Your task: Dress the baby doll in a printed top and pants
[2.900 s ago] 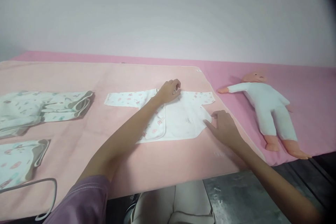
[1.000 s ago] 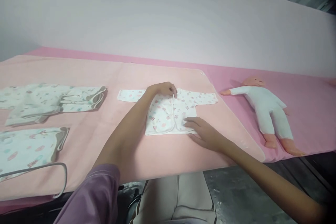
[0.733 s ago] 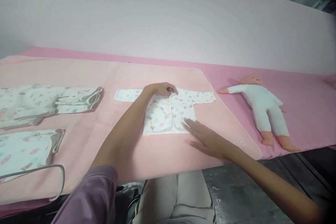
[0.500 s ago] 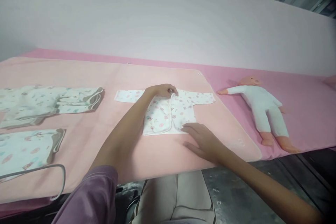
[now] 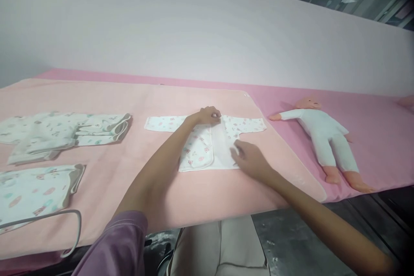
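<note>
A small white baby shirt (image 5: 196,151) with a pink print lies with both sleeves spread on the peach mat. Its right front panel is folded back, baring the plain white inside. At the neckline, my left hand (image 5: 209,115) is closed with fingertips pinched on the collar edge. My right hand (image 5: 254,159) curls its fingers around the turned-back panel near the lower right side; its fingertips are slightly blurred.
Folded printed baby clothes (image 5: 64,133) and another folded printed piece (image 5: 35,187) lie left, near a grey wire loop (image 5: 79,228). A baby doll in white (image 5: 323,133) lies right on the pink cover (image 5: 381,146). A pale wall (image 5: 145,26) stands behind.
The shirt's right front panel has been opened to the right, showing the inside. My right hand has gone from flat fingers to curled ones. My left hand stays at the neckline.
</note>
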